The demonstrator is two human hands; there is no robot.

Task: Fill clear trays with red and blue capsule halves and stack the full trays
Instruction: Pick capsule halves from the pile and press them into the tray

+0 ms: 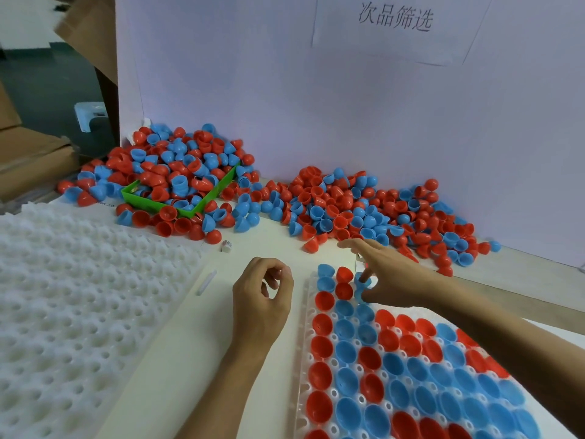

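Observation:
A clear tray (301,359) lies at the lower right, its pockets mostly filled with red and blue capsule halves (395,369). My right hand (387,274) reaches over the tray's far end and pinches a blue capsule half (364,282) between thumb and a finger, at a pocket in the far rows. My left hand (262,296) hovers left of the tray, its fingers loosely curled and holding nothing. A loose pile of red and blue halves (364,210) lies against the back wall just beyond my right hand.
A second pile of halves (177,166) spills over a green bin (152,202) at the back left. A stack of empty clear trays (72,305) fills the left side. A small white piece (226,245) and a white strip (205,282) lie on the table.

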